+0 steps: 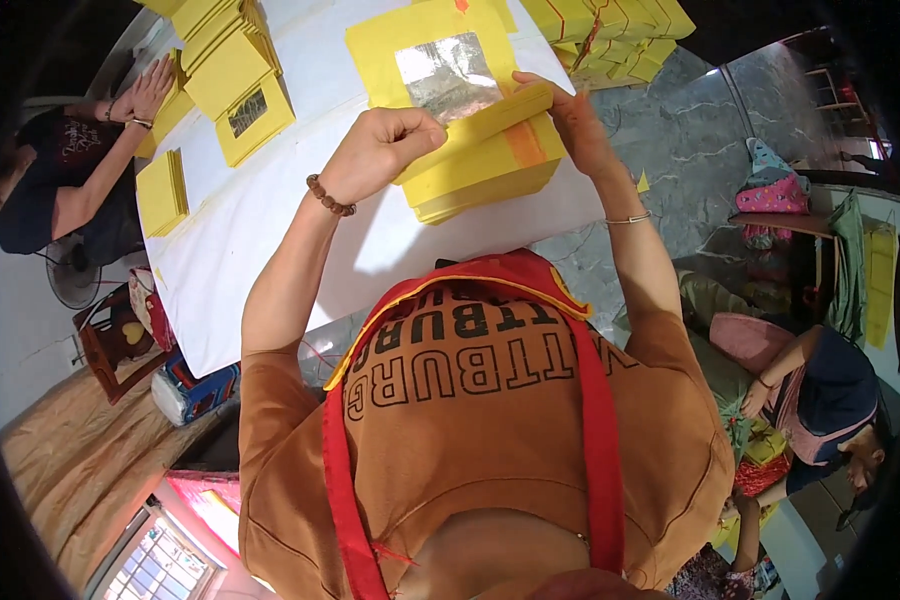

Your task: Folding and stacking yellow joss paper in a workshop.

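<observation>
Yellow sheets matt ppr w/ glossy, foil-like silver patch; white tbl cover smooth, matt; grey flr polished, stone-look; bead bracelet wood-like; brown shirt matt cloth; thin bangle shiny, metal-look.

The white tabletop bears a yellow paper stack at its near edge, overlapping yellow bundles and 1 smaller pile at left.

I see a clear lane over the white surface, running from its near left corner up between the left hand and the yellow stacks along its left edge, where a co-worker's hands also intrude. Toward the right edge, the yellow paper stack and right hand block passage.
</observation>
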Demonstrator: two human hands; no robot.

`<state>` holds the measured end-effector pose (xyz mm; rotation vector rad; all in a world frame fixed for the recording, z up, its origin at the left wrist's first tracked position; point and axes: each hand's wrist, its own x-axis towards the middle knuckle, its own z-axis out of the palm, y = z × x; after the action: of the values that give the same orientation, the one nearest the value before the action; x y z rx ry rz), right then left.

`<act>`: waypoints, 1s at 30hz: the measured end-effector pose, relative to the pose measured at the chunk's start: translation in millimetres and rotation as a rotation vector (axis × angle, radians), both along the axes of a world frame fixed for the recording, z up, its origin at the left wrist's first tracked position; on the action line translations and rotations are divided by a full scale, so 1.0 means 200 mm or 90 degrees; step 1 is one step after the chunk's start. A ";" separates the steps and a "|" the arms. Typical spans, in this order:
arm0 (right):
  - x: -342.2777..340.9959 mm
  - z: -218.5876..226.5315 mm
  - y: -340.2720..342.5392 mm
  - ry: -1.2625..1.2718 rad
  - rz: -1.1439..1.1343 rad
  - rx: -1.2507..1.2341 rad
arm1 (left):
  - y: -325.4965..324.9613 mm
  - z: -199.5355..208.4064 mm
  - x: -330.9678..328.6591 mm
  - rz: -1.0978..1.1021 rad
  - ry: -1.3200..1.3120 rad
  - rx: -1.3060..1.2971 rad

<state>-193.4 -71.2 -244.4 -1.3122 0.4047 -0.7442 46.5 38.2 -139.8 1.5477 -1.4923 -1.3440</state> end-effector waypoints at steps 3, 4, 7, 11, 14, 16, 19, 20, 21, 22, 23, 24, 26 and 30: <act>0.00 -0.01 0.00 -0.008 0.000 0.011 | 0.00 0.00 0.00 0.006 0.010 0.006; 0.00 -0.01 0.00 -0.008 0.000 0.010 | 0.00 -0.01 0.00 0.009 0.021 0.004; 0.00 0.02 0.00 -0.017 0.011 0.008 | 0.00 -0.02 0.00 0.022 0.021 -0.003; 0.01 0.09 0.02 0.059 0.014 -0.063 | 0.00 -0.04 0.00 0.056 0.047 0.005; 0.02 0.12 0.01 0.094 -0.010 -0.039 | 0.01 -0.05 -0.01 0.075 0.020 -0.044; 0.01 0.12 0.00 0.076 0.002 -0.011 | 0.02 -0.06 -0.02 0.095 0.046 -0.040; 0.01 0.11 0.00 0.092 -0.008 -0.031 | 0.07 -0.03 -0.08 0.061 -0.122 -0.249; 0.01 0.11 0.00 0.097 -0.018 -0.018 | 0.09 -0.03 -0.08 0.063 -0.122 -0.249; 0.01 0.11 0.00 0.102 -0.029 -0.006 | 0.10 -0.03 -0.09 0.020 -0.221 -0.360; 0.00 0.10 -0.01 0.104 -0.028 -0.008 | 0.12 -0.02 -0.09 -0.024 -0.321 -0.470; -0.01 0.07 -0.02 0.092 -0.019 -0.043 | 0.14 -0.03 -0.08 -0.028 -0.294 -0.419; -0.02 0.05 -0.04 0.079 -0.010 -0.077 | 0.14 -0.04 -0.07 -0.026 -0.294 -0.418; -0.03 0.03 -0.09 0.082 0.009 -0.154 | 0.12 -0.08 -0.03 -0.034 -0.379 -0.487; -0.01 0.02 -0.10 0.065 0.051 -0.264 | 0.07 -0.22 0.03 0.013 -0.360 -0.503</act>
<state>-195.5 -91.8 -240.1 -1.7509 0.2845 -0.7180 53.2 52.8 -183.6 1.4190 -1.9918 -0.1897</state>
